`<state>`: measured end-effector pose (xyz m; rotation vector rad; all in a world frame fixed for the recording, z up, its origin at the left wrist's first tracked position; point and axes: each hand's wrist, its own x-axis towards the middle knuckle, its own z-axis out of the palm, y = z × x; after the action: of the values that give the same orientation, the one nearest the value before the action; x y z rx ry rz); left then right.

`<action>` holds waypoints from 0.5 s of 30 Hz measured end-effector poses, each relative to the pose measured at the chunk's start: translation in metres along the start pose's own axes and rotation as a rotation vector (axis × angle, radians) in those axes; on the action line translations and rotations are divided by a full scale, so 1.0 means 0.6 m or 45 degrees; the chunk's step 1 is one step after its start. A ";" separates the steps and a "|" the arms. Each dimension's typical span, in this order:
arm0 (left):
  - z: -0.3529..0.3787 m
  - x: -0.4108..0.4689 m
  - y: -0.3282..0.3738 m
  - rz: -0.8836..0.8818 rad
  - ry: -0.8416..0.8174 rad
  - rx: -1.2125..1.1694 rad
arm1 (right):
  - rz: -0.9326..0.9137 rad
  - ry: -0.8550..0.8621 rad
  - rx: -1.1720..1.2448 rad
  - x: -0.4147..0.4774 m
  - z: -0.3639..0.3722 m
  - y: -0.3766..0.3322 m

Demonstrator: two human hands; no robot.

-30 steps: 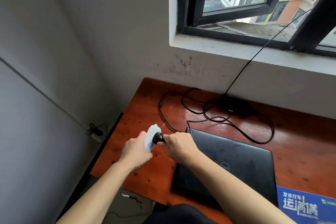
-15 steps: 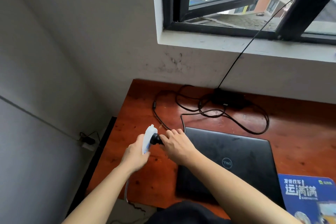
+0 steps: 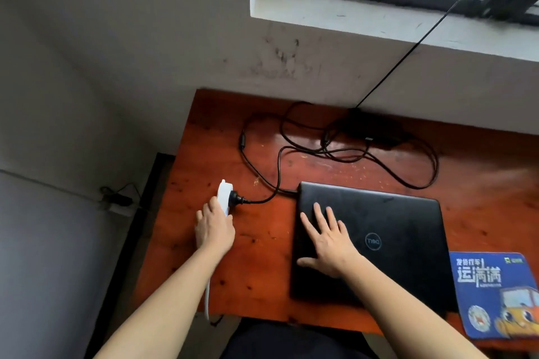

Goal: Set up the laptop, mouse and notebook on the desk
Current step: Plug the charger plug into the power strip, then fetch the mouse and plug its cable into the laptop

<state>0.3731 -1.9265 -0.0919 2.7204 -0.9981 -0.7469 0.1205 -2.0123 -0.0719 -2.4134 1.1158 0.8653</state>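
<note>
Red-brown wooden desk (image 3: 262,271) under the window: left hand (image 3: 214,230) grips the white power strip (image 3: 223,197), right hand (image 3: 329,239) fingers splayed flat on the closed black laptop (image 3: 393,227). Powering-up step; opening the lid looks next.

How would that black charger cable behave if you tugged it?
The cable lies in loose loops, so it is probably floppy and would uncoil before pulling taut. It is plugged into the white power strip, which the left hand steadies, so that likely wouldn't slide.
</note>
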 end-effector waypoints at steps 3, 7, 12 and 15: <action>0.013 0.006 0.006 -0.005 0.018 0.071 | 0.011 0.015 0.040 0.002 0.002 0.003; 0.022 0.010 0.013 0.041 0.056 0.149 | 0.011 0.031 0.062 0.001 0.007 0.007; 0.003 0.026 0.018 0.018 -0.013 0.114 | 0.003 0.042 0.032 -0.001 0.001 0.008; -0.016 0.015 0.012 0.042 -0.001 0.145 | 0.008 0.108 0.062 0.001 -0.008 0.008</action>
<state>0.3797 -1.9380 -0.0851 2.7915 -1.1155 -0.7060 0.1190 -2.0185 -0.0690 -2.4277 1.1621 0.7348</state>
